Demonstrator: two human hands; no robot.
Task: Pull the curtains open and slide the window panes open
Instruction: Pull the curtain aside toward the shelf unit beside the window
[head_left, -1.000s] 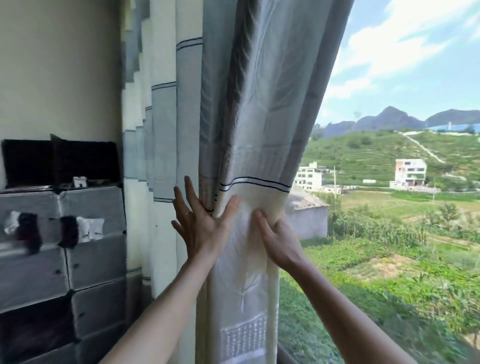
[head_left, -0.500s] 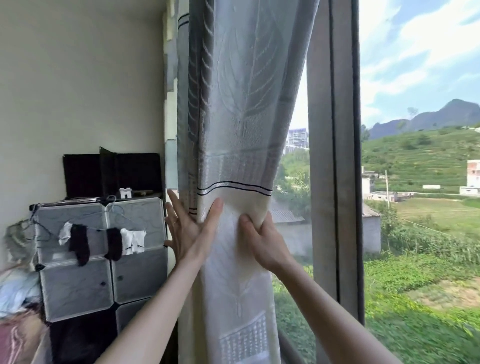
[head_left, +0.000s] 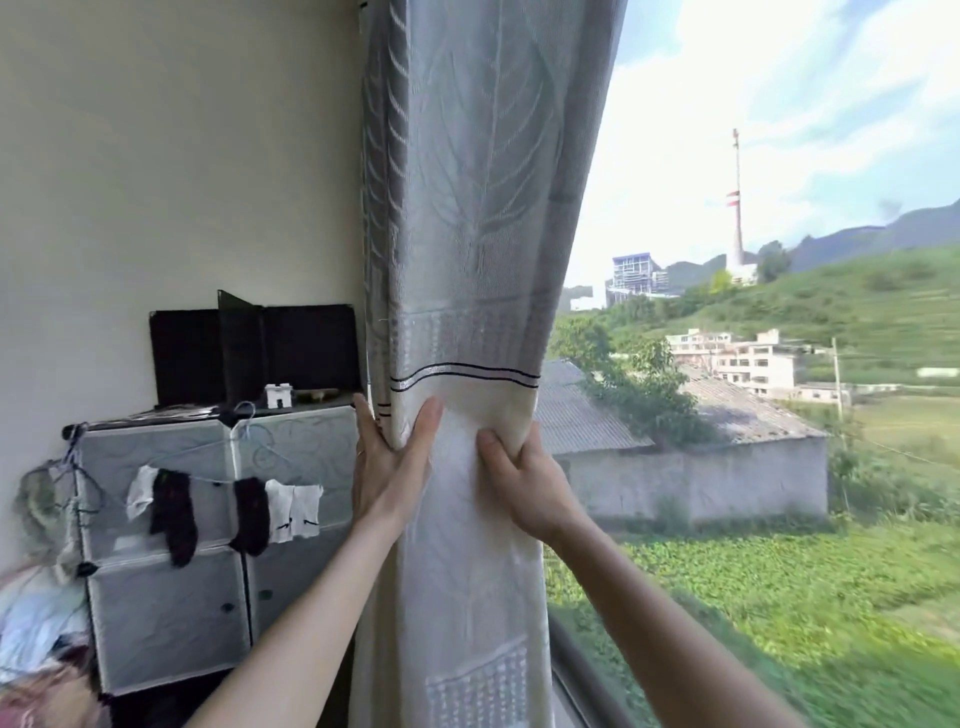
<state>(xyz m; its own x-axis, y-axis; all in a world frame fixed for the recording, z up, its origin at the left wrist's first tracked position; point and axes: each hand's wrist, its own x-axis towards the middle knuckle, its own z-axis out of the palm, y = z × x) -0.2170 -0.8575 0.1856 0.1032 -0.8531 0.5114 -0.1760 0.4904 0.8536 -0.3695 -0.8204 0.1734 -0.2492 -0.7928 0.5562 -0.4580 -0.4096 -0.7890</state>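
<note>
A grey and cream patterned curtain hangs bunched into a narrow column against the left wall corner. My left hand lies flat on its left folds, thumb on the front and fingers wrapped behind. My right hand pinches the curtain's right edge just below its dark stripes. To the right, the window shows fields and buildings. Only the lower window frame rail is visible. Whether a pane is slid open I cannot tell.
A grey cube storage cabinet stands at the left against the wall, with socks hung on a line across it and black panels on top. Clothes are piled at the bottom left.
Both hands have pushed the bunched curtain further left toward the wall corner. My view has turned left, the vertical window frame post has left the view, and more outdoor scenery is uncovered.
</note>
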